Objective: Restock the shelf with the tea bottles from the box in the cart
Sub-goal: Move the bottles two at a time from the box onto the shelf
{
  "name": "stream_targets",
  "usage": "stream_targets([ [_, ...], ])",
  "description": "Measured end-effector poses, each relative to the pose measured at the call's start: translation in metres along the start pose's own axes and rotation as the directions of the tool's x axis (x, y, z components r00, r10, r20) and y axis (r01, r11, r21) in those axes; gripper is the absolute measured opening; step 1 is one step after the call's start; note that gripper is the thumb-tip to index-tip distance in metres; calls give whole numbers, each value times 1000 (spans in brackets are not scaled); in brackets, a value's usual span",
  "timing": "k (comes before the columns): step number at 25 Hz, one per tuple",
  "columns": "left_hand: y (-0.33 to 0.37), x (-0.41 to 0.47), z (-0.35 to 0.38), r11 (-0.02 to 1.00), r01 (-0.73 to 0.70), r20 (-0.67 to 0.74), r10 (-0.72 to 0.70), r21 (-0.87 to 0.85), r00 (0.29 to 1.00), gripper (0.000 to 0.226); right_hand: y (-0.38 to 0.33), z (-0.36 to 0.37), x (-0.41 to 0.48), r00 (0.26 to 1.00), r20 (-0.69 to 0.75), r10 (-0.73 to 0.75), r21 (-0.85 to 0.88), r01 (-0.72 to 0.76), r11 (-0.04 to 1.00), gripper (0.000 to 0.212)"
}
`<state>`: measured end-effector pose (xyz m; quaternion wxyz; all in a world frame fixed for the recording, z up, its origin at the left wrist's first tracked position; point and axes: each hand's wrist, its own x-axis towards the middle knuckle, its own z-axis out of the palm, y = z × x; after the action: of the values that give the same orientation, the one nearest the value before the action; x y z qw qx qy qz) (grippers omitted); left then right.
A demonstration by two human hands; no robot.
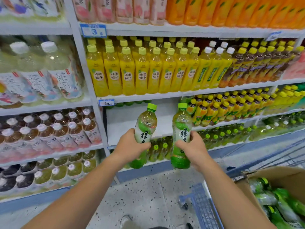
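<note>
Holding one green tea bottle in each of my hands, I see both poised in front of the bare white stretch of shelf where they belong. My left hand wraps the lower body of the left bottle, which tilts to the right. My right hand grips the right bottle at mid-label, nearly upright.

Both look full, so I judge them moderately heavy. The thin plastic walls will likely give under a squeeze, and the film label looks slick, so the waist seems the safest hold.

Each label reads 绿 in large dark strokes. The next character is half covered by my fingers, and the red logo above is too blurred to read.

More bottles lie in the cardboard box in the cart at right. The yellow bottles above read 蜂蜜柚子, and a price tag seems to show 3.00.
</note>
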<state>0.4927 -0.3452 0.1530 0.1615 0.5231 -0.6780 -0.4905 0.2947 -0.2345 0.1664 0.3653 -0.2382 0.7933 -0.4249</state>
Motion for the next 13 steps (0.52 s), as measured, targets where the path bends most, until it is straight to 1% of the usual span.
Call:
stream_targets([
  [3, -16, 28, -19, 1000, 21, -19, -20, 16, 1000, 46, -16, 28, 29, 1000, 12, -8, 6, 8, 1000, 33],
  [6, -31, 65, -17, 998, 40, -46, -37, 58, 998, 51, -16, 51, 69, 999, 44, -17, -10, 17, 1000, 34],
  [9, -50, 105, 2, 997, 66, -69, -64, 32, 996, 52, 0, 67, 112, 998, 64, -4, -34, 6, 999, 33],
  [13, -72, 159, 43, 998, 63, -87, -63, 5, 994, 52, 33, 72, 171, 998, 65, -20, -58, 24, 998, 30],
])
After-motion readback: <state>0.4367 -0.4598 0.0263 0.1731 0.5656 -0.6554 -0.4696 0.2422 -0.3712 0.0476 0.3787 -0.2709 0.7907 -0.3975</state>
